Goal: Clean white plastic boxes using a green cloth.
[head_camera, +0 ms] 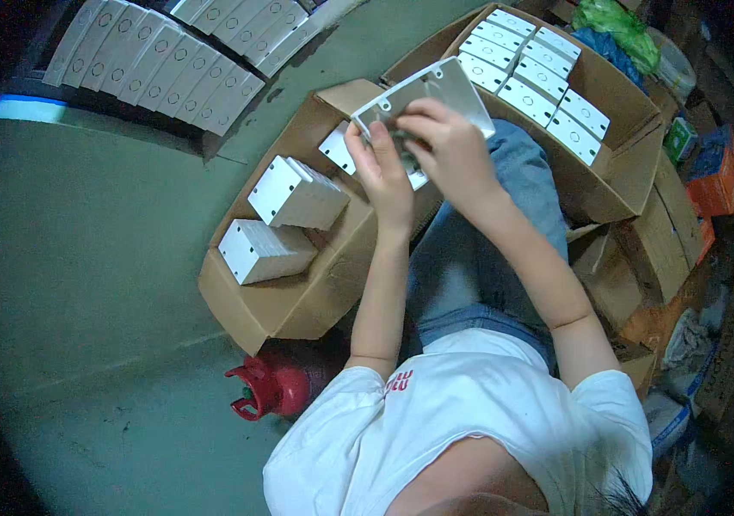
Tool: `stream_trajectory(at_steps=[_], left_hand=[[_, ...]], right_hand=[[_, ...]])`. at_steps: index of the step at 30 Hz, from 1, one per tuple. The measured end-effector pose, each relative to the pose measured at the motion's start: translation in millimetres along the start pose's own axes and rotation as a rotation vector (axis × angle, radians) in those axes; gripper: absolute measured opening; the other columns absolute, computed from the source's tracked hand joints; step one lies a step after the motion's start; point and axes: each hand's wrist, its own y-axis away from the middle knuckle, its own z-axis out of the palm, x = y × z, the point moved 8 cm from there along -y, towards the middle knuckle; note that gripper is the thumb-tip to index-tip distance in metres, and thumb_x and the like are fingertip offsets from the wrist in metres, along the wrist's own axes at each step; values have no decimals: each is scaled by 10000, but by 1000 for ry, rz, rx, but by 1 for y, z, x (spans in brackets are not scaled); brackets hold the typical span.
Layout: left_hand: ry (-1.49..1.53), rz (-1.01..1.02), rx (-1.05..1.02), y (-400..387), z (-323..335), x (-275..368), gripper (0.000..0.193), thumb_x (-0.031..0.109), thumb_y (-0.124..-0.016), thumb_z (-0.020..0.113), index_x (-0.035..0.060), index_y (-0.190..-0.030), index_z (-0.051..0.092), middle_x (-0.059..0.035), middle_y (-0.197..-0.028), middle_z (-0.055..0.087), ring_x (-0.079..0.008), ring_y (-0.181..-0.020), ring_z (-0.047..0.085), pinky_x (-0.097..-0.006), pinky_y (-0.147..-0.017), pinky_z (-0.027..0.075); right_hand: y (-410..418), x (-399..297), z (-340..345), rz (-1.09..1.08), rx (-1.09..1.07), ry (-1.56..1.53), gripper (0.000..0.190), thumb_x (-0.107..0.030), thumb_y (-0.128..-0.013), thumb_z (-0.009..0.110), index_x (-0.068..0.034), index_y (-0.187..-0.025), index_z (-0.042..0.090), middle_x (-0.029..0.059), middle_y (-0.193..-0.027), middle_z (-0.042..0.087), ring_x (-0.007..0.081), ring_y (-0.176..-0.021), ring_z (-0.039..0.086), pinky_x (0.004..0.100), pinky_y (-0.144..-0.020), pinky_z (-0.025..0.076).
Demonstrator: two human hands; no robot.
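Observation:
A white plastic electrical box [428, 90], its hollow side towards me, is held above my lap. My left hand [383, 171] grips its lower left edge, with the thumb over the inside. The bent fingers of my right hand [451, 145] reach into the box's hollow; whether they pinch a small part there is hidden. Screw lugs show along the box's upper wall. Below my left hand, a cardboard carton [283, 309] holds stacked white plates or boxes [273, 193] and another stack [241, 251] with dark holes in their faces.
A second cardboard carton [631, 187] at the upper right holds rows of white boxes [528, 100]. Further rows of boxes [147, 61] lie at the upper left. A red gas cylinder [283, 390] stands at lower left. Plastic bags [619, 32] and an orange container [715, 184] crowd the right.

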Motion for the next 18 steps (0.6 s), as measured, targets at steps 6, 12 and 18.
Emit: stream_trajectory(at_steps=[6, 12, 18], left_hand=[[-54, 52, -11, -1, 16, 5, 396, 393, -1047, 432, 23, -1189, 420, -63, -1040, 513, -118, -940, 464, -278, -865, 387], [-67, 96, -11, -24, 17, -14, 396, 384, -1055, 403, 15, -1199, 400, -90, -1086, 493, -143, -990, 473, -295, -898, 388], [-122, 63, 9, -6, 26, -3, 449, 426, -1046, 405, 11, -1213, 381, -101, -1104, 498, -156, -990, 493, -294, -897, 408]], right_hand=[[-7, 16, -12, 67, 189, 132, 189, -57, -789, 679, -34, -976, 694, 105, -989, 652, 323, -845, 663, 408, -744, 543], [-18, 24, 9, -50, -120, -13, 196, -58, -781, 671, -27, -971, 707, 133, -970, 686, 325, -885, 667, 396, -798, 536], [-32, 61, -11, 47, 116, 57, 214, -62, -769, 689, -1, -972, 723, 163, -955, 713, 299, -874, 697, 353, -804, 543]])
